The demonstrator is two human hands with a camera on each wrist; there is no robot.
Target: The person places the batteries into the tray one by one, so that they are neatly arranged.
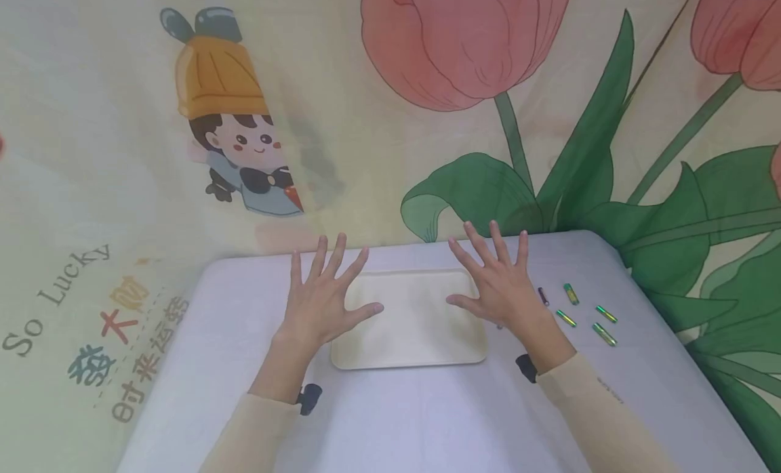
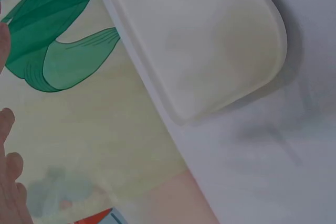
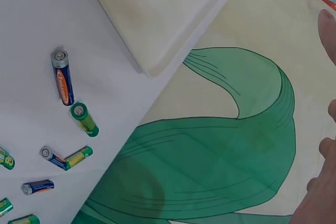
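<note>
We hover both hands, left hand (image 1: 320,307) and right hand (image 1: 503,290), spread and holding nothing over the bare tray (image 1: 421,347); the batteries (image 1: 586,314) lie loose at the bench's right edge.

Your right hand (image 1: 502,290) covers tray (image 1: 415,324) right edge and part of purple battery (image 1: 543,296) in head view. Left hand (image 1: 320,300) hides tray's left rim. Wrist views cut both hands to fingertips at frame edge — fingers (image 3: 321,182) barely show. Tray cropped at top in both wrist views. Battery labels too small to read; lowest batteries (image 3: 21,219) cut off by frame edge.
</note>
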